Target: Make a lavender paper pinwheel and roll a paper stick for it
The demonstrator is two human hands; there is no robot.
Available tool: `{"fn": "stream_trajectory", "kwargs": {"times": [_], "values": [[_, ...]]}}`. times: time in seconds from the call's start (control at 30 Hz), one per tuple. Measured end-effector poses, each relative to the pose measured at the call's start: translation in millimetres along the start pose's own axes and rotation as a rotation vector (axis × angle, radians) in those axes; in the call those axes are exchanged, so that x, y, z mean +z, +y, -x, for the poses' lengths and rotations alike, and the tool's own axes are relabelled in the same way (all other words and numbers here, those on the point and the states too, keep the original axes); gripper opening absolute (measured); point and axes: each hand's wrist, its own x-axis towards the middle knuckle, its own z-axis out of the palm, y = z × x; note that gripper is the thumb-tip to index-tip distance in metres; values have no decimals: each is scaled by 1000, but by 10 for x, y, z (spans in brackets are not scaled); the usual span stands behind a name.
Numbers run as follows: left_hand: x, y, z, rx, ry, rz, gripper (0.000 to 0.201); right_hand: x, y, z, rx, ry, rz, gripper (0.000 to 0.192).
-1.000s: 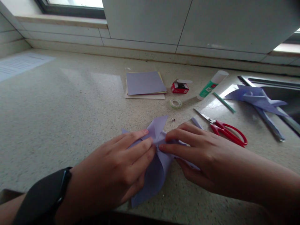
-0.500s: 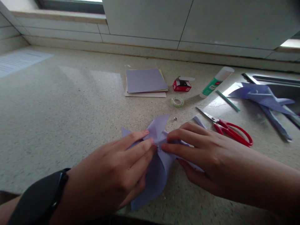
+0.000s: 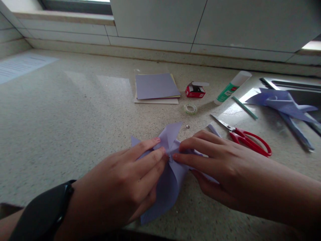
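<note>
Both grips pinch at the centre of the frame: left hand and right hand press fingertips together on the lilac folded paper pinwheel, lying on the speckled stone table. Thin, light and easily creased, it probably handles best held at its middle, where the folds meet.
</note>
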Motion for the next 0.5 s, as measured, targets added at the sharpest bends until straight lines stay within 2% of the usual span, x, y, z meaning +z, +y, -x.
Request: {"fn": "stream_trajectory", "kwargs": {"times": [0.2,0.5], "values": [[-4,10,-3,-33,-49,1,41,11,12,0,-18,-1,29,38],[-9,5,-20,-16,-20,-6,36,37,17,-10,-18,-17,34,45]]}}
